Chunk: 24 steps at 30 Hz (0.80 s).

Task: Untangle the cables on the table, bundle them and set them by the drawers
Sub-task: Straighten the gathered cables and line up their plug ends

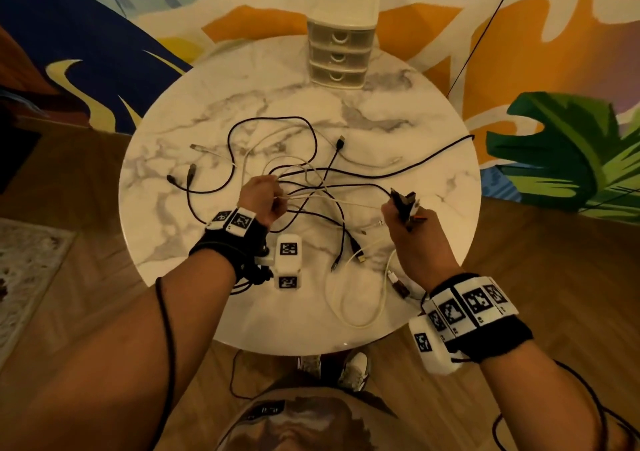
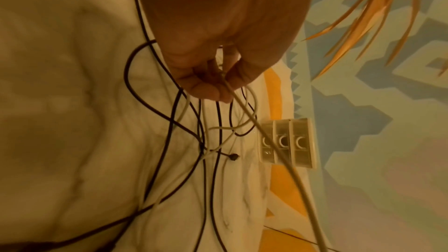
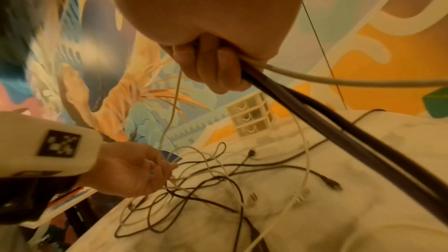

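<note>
A tangle of black and white cables [image 1: 311, 180] lies spread over the middle of the round marble table [image 1: 381, 111]. My left hand [image 1: 277, 196] hovers over the tangle's left side; in the left wrist view its fingers [image 2: 208, 83] pinch a white cable [image 2: 266, 141] that runs taut away from it. My right hand [image 1: 398, 208] is raised at the tangle's right side. Its fingers [image 3: 213, 66] curl round a black cable [image 3: 339, 133] and a white one [image 3: 315, 78], with dark connector ends sticking up from the fist. The white three-drawer unit [image 1: 341, 56] stands at the table's far edge.
One black cable [image 1: 450, 146] trails off the table's right edge. A white cable loop [image 1: 360, 298] lies by the near edge. A painted wall hanging is behind the table, a rug [image 1: 27, 267] on the wooden floor at left, and my shoes [image 1: 353, 371] under the near rim.
</note>
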{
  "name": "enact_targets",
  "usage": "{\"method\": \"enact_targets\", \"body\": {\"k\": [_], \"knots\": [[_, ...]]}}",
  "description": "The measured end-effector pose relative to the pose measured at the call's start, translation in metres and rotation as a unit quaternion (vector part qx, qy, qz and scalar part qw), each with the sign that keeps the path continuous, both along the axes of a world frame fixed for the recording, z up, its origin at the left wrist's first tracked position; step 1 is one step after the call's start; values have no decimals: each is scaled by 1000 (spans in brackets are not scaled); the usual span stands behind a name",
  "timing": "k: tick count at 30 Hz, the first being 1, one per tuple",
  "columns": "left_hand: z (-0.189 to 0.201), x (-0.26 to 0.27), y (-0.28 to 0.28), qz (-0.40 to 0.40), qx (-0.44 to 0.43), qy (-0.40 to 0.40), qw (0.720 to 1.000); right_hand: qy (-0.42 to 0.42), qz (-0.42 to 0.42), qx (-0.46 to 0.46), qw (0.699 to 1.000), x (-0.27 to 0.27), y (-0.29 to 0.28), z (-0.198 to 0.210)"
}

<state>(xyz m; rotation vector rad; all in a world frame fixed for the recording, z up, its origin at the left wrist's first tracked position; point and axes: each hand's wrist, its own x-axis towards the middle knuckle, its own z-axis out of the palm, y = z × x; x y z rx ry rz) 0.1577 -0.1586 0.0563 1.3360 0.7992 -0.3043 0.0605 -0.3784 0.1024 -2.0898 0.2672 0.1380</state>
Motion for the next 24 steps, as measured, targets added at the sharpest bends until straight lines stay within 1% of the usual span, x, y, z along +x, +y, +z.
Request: {"method": "enact_targets", "body": {"k": [1, 3, 5, 6, 8, 9, 11, 15, 17, 19, 22, 24], "knots": [[1, -4, 0, -16, 0, -3, 1000, 24, 2, -20, 1000, 1, -4, -8], [5, -8, 0, -41, 14, -26, 999, 89, 35, -76, 993, 0, -14, -26], [15, -8, 1, -43, 35, -75, 996, 115, 54, -118, 985, -3, -18, -33], [21, -8, 1, -44, 37, -99, 993, 106, 49, -121, 986, -3, -17, -31], [32, -12, -4, -73, 28, -135, 988, 58, 42, -97, 993, -2, -3, -22], [36, -16, -10, -93, 21, -146, 985, 30, 49, -84, 995, 0, 7, -16], [40, -26, -22, -111, -4, -158, 981, 9, 72, -51, 996, 7, 30, -9], [35, -38, -37, -80, -67, -140, 985, 52, 102, 54, 992, 22, 61, -13], [32, -41, -40, -70, -72, -121, 988, 74, 123, 97, 985, 23, 67, -17], [29, -42, -41, -78, -68, -104, 989, 90, 130, 105, 982, 21, 67, -18], [23, -39, -37, -90, -76, -79, 990, 84, 127, 82, 985, 19, 62, -18], [19, -34, -34, -95, -58, -57, 992, 99, 120, 75, 985, 18, 57, -20]]}}
